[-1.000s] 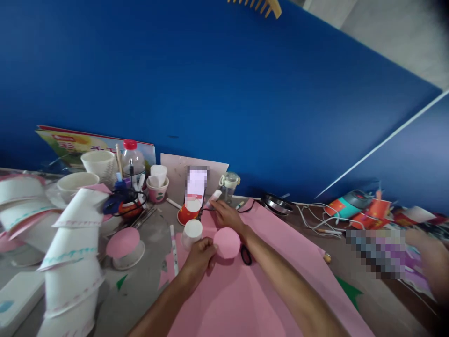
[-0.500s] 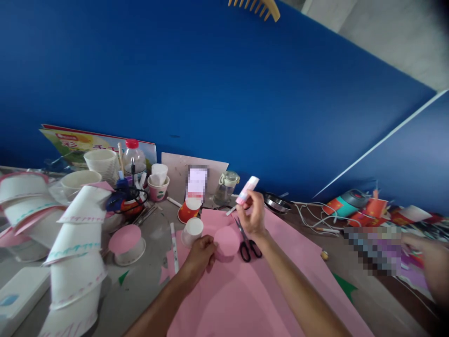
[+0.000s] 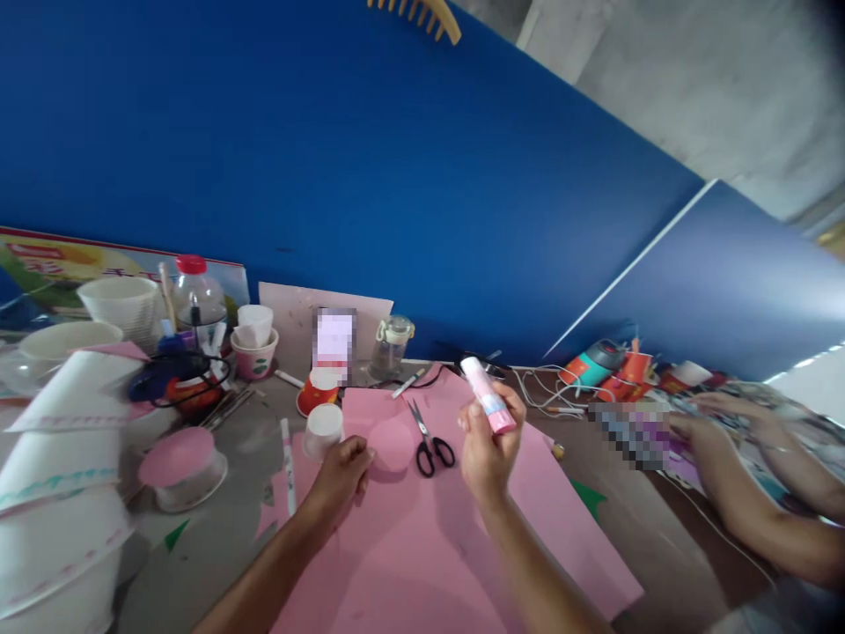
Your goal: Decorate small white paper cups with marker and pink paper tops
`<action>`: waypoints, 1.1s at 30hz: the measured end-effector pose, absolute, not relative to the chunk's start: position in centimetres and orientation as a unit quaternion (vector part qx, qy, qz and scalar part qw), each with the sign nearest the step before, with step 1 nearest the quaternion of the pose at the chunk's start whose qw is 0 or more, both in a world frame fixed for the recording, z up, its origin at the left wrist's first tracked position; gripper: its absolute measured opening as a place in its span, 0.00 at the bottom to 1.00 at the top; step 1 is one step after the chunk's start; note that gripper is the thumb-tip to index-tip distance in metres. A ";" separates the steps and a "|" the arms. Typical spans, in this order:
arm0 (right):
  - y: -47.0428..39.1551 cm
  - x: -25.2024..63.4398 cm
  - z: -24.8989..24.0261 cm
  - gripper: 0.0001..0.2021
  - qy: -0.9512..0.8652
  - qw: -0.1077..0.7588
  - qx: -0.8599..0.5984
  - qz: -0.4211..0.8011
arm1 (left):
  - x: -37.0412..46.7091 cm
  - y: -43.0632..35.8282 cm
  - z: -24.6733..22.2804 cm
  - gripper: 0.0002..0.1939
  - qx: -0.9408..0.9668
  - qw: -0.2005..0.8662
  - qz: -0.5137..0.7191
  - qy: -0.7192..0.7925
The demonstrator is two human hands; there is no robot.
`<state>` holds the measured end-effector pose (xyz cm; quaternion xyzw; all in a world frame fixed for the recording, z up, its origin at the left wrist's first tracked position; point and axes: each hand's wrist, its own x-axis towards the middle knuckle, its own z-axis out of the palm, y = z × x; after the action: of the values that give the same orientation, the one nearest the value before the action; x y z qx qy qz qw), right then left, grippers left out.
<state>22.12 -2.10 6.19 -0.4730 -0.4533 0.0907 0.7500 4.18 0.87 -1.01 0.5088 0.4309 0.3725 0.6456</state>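
Note:
My right hand [image 3: 489,440] is closed around a pink and white glue stick [image 3: 487,396], tilted, held above the pink paper sheet [image 3: 409,537]. A round pink paper disc [image 3: 391,446] lies over the sheet, its left edge pinched by my left hand [image 3: 344,467]. Black-handled scissors [image 3: 426,436] rest partly open on the paper between the disc and my right hand. Just behind my left hand a small white paper cup [image 3: 323,429] stands upside down. To its left lies a white marker [image 3: 289,467].
A chain of nested white cups [image 3: 59,493] fills the left side, beside a pink-topped cup [image 3: 181,462]. At the back stand a bottle [image 3: 196,295], a phone [image 3: 334,342] and a glass jar [image 3: 391,348]. Another person's arms [image 3: 732,475] reach in on the right.
My right hand has turned and come nearer with the glue stick, away from the scissors. The view has swung right, showing more of the other person's arms. My left hand keeps its pinch.

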 end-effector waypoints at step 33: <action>-2.2 18.0 -1.1 0.19 -0.287 0.728 -0.447 0.434 | 2.8 0.7 -1.8 0.09 0.873 0.096 0.213 0.429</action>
<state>18.02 -2.20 -1.09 -0.4468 -0.2871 0.4341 0.7277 2.83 0.68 -1.82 0.8729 0.4285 0.2126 0.0960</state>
